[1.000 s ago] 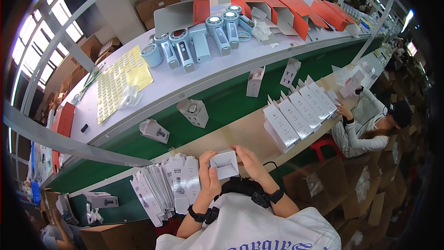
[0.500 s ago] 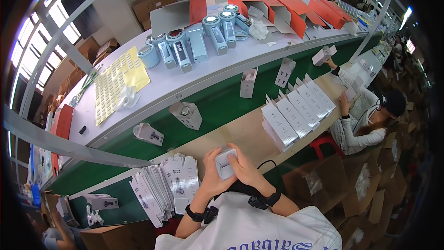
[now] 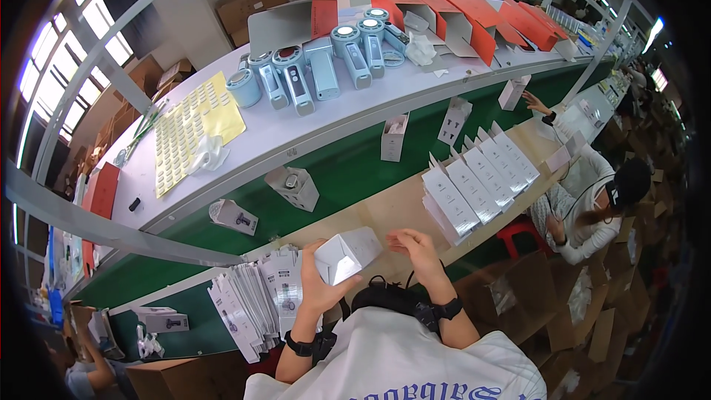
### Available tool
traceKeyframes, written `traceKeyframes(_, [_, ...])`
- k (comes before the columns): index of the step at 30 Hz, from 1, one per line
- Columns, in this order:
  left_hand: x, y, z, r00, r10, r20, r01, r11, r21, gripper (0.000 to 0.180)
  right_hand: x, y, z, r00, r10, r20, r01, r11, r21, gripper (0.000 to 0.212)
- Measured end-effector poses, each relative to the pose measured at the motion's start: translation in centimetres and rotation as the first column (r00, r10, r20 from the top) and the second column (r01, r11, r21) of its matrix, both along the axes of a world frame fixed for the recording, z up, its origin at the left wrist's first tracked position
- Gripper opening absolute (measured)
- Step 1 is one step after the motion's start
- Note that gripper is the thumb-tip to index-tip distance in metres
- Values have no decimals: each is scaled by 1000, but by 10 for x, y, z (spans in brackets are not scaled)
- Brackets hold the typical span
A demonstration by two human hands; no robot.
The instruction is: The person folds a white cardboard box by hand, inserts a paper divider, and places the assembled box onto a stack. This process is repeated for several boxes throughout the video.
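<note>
My left hand (image 3: 320, 285) is wrapped round a small white carton (image 3: 364, 246), held tilted over the near edge of the bench with one squarish end facing me. Whether that end is open, I cannot tell. To the right of the carton, apart from it, my right hand (image 3: 420, 253) has its fingers loosely spread with nothing in them. Left of my left hand lies a stack of flat, printed white cartons (image 3: 248, 311). Several upright white cartons with raised flaps (image 3: 453, 196) stand in a row to the right of my right hand.
A green belt (image 3: 341, 185) beyond my hands carries open white cartons (image 3: 295, 189). Above it, a white shelf (image 3: 259, 144) holds light-blue handheld devices (image 3: 296, 85), a yellow sticker sheet (image 3: 222, 115) and red boxes (image 3: 466, 15). A co-worker (image 3: 592, 200) sits at right; brown cartons (image 3: 518, 292) fill the floor.
My right hand has come off the carton and moved right, its fingers opening. My left hand keeps the carton, now turned to show its side. The co-worker's hand has let go of a carton.
</note>
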State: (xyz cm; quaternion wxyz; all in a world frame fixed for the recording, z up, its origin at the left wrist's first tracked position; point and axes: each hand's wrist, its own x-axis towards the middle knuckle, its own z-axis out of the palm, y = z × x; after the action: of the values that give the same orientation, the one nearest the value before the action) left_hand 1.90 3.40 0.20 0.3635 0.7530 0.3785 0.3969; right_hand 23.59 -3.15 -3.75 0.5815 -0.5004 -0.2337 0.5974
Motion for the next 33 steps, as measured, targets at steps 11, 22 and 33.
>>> traceKeyframes(11, [-6,0,-24,989,77,129,-68,995,-76,84,11,-11,-9,974,-44,224,55,997,-44,27])
traceKeyframes(22, [19,-23,-19,993,-77,-90,85,992,91,91,-29,-4,18,958,280,65,-280,960,-16,48])
traceKeyframes(33, [22,-30,-41,915,-203,-349,304,914,267,75,-14,-1,-3,979,205,-4,-200,954,-225,56])
